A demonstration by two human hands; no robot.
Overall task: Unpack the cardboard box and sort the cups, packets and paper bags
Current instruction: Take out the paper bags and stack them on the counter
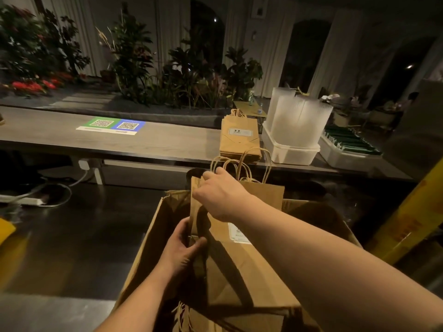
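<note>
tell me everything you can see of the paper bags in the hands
The paper bags are a flat-folded brown bundle with twisted paper handles sticking up and a white label on the front. It stands upright in the cardboard box. The left hand grips its lower left edge, the right hand its top edge.

Bags (261,195) in left hand (182,246), right hand (221,194)

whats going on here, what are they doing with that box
A person stands over the open box, holding a bundle of bags upright in it. The left grip holds the bundle's lower left edge. The right grip pinches its top near the handles. On the counter beyond, a stack of bags lies beside a tub of what look like clear cups and a tray of green packets.
</note>
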